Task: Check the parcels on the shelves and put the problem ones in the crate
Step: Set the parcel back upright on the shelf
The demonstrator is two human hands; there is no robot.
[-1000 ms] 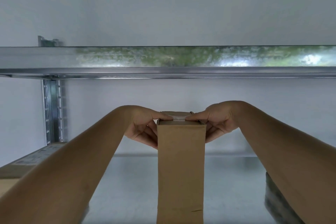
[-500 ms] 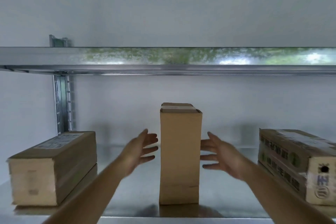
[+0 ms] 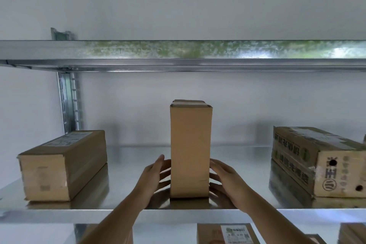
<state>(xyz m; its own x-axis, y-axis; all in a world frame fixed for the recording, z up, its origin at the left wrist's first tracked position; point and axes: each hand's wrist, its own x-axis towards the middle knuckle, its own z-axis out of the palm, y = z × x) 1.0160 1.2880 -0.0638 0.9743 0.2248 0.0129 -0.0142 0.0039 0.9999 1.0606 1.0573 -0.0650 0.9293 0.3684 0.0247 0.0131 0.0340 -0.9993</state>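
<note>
A tall plain cardboard parcel (image 3: 190, 150) stands upright in the middle of the metal shelf (image 3: 138, 164), its taped flaps on top. My left hand (image 3: 153, 178) lies against its lower left side with straight fingers. My right hand (image 3: 225, 178) lies flat against its lower right side in the same way. Whether the palms press the box or just touch it I cannot tell. No crate is in view.
A long brown parcel (image 3: 63, 164) with a label lies at the shelf's left. A printed carton (image 3: 320, 160) sits at the right. More labelled parcels (image 3: 227, 233) show on the shelf below. An upper shelf beam (image 3: 178, 53) crosses overhead; a slotted upright (image 3: 68, 101) stands at the back left.
My hands left the parcel's top, dropped down and came in against its lower sides. The view pulled back, so the neighbouring parcels and the lower shelf now show.
</note>
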